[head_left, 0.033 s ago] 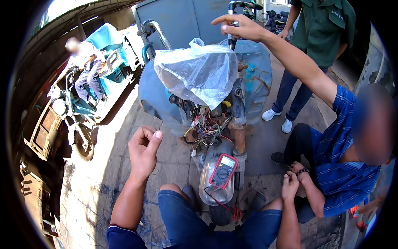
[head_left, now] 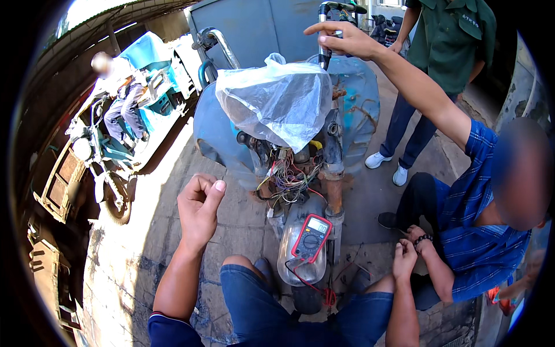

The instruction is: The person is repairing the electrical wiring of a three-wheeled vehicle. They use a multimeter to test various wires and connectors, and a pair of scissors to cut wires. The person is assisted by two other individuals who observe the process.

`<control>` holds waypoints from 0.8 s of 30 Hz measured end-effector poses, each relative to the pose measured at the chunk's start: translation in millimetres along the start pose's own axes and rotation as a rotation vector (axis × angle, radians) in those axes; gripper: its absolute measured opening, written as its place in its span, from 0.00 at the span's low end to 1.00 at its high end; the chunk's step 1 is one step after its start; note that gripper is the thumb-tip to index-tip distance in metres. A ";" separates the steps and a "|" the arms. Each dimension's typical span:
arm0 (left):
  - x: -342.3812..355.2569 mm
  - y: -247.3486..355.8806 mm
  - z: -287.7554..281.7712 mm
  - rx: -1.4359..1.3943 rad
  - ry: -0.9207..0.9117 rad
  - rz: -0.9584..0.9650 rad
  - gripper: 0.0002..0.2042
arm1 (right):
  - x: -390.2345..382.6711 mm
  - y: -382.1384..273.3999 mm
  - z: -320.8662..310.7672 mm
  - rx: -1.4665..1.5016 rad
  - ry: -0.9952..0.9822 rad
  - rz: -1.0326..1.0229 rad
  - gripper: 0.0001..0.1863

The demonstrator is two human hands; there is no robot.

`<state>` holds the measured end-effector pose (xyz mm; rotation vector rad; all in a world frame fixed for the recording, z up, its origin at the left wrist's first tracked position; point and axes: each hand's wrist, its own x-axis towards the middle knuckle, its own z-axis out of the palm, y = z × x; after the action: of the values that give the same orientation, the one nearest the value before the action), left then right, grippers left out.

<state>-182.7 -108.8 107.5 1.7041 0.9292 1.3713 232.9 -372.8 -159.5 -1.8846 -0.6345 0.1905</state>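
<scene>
- Paved stone ground in bright sun lies under everything, with a grey metal wall behind.
- Straight ahead of the person stands a stripped blue scooter, its front open and a tangle of coloured wires showing.
- Resting on the scooter's grey lower panel, between the person's knees, is a red-edged multimeter with its screen lit – red leads trail down from it.
- A clear plastic bag is draped over the scooter's upper front; what lies inside it cannot be made out.
- The left hand is raised in the air left of the wires, fingers curled into a loose fist, holding nothing and touching nothing.
- The right hand rests low, just right of the multimeter, beside the wrist of a crouching person in a blue checked shirt; whether its fingers are open or closed cannot be told.
- That person's other hand reaches up to the scooter's handlebar grip.
- Behind stands someone in a green shirt – white shoes on the paving.
- Far left, a rider sits on a blue cargo tricycle.
</scene>
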 end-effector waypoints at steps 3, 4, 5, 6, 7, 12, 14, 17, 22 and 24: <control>19.7 16.9 -5.6 0.006 -0.009 0.145 0.15 | -3.9 3.0 4.0 0.012 0.011 0.014 0.10; 30.7 28.6 -7.0 0.000 0.006 0.185 0.13 | -7.1 3.7 8.1 0.017 0.009 0.012 0.09; 43.3 40.9 -4.7 -0.008 0.024 0.224 0.10 | -9.5 5.1 9.2 0.016 0.010 0.009 0.09; 62.2 50.5 1.0 0.022 0.024 0.256 0.08 | -8.1 11.0 6.7 0.013 0.025 -0.038 0.10; 89.9 62.9 1.1 0.024 -0.002 0.243 0.10 | -13.7 5.3 7.5 0.005 0.014 -0.020 0.10; 203.9 102.1 45.2 0.403 -0.157 0.448 0.17 | -16.0 -8.0 13.1 -0.047 0.027 -0.047 0.10; 245.3 100.0 59.6 0.624 -0.278 0.490 0.17 | -16.2 -19.5 15.0 -0.049 -0.017 0.013 0.09; 273.7 89.7 91.0 0.745 -0.497 0.460 0.16 | -11.1 -17.2 16.3 -0.042 -0.029 0.045 0.09; 291.4 75.8 117.8 0.751 -0.670 0.346 0.15 | -4.4 -24.5 15.5 -0.047 -0.034 0.061 0.09; 292.2 73.5 127.4 0.759 -0.631 0.349 0.15 | 1.0 -22.7 13.1 -0.054 -0.024 0.049 0.09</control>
<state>-3.5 101.4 282.6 2.7547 0.8408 0.5727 220.6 -355.4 -144.2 -1.9534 -0.6159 0.2301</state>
